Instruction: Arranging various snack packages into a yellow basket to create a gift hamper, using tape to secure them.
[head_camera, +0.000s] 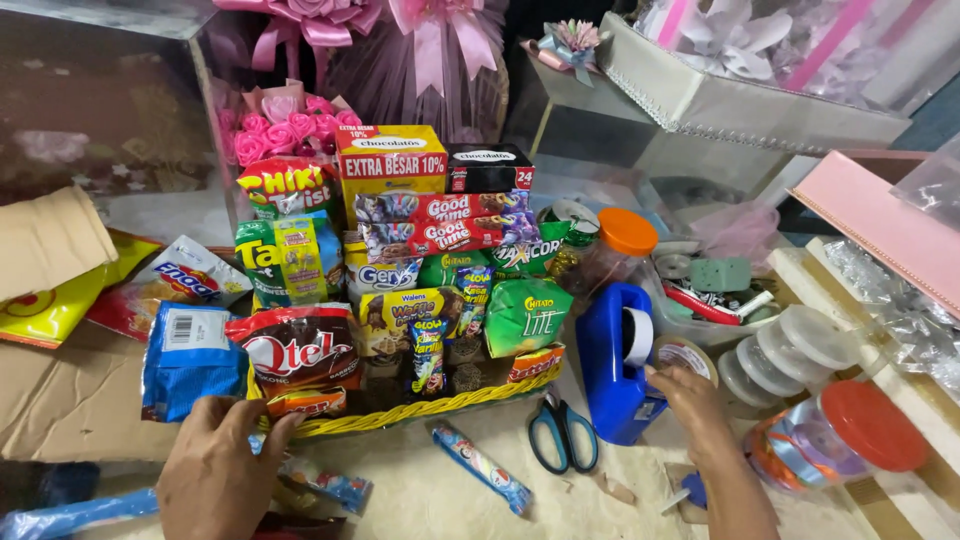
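Snack hamper being dressed: left hand (215, 470) spread flat on yellow wicker basket (420, 408) front rim, holding nothing; right hand (690, 392), right of basket, grips tape roll (686, 357) w/ fingertips—next prob needs tape pulled free.

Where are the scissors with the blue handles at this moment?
In the head view, the scissors lie low and right of centre, just in front of the yellow basket rim and left of the blue tape dispenser.
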